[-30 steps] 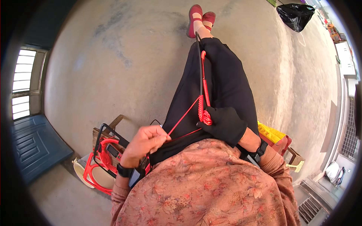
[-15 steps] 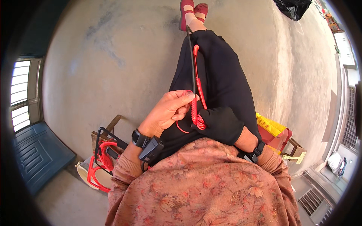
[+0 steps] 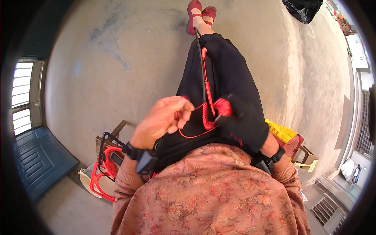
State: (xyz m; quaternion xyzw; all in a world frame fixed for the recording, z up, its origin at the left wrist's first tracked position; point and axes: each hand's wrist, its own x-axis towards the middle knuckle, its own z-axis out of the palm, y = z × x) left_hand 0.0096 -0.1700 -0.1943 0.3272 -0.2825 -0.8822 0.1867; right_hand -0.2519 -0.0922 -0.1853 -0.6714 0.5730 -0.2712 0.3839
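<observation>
A thin black frame [image 3: 202, 70] lies lengthwise over my dark trousers, its far end near my ankles. Red cord wraps one side of it [image 3: 208, 94], and tight coils of red cord [image 3: 205, 113] cover its near end. My left hand [image 3: 164, 117], bare, pinches a strand of that cord left of the coils. A slack loop of cord [image 3: 192, 136] hangs below, between the hands. In a black glove, my right hand [image 3: 246, 121] holds a red cord bundle [image 3: 223, 107] just right of the coils; motion blurs its fingers.
At my left are a red frame [image 3: 102, 184], a pale bucket [image 3: 85, 181] and a wooden stool edge [image 3: 117, 129]. A yellow packet [image 3: 284, 133] sits on a red item at my right. A black plastic bag [image 3: 303, 9] lies far right on the concrete floor [image 3: 129, 86].
My hands have moved apart: the left away from the coils to the left, the right rightward with the cord bundle. The cord between them now hangs in a wider loop.
</observation>
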